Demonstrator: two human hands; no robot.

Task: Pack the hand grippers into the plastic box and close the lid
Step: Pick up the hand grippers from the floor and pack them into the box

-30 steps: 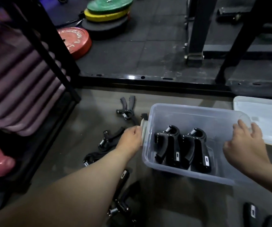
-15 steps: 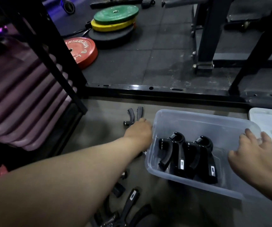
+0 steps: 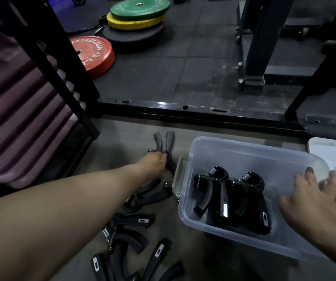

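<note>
Gym floor (image 3: pixel 134 142); left hand (image 3: pixel 153 163) gripping hand gripper (image 3: pixel 164 140), handles pointing away

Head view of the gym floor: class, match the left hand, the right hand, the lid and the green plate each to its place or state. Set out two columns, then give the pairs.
Column one
1. left hand
2. right hand
3. lid
4. green plate

Column two
A. lies on the yellow plate
B. rests on the right end of the plastic box
C. lies on the floor, right of the plastic box
D. grips a hand gripper on the floor

Pairs: 1-D, 2-B, 3-C, 4-A
</note>
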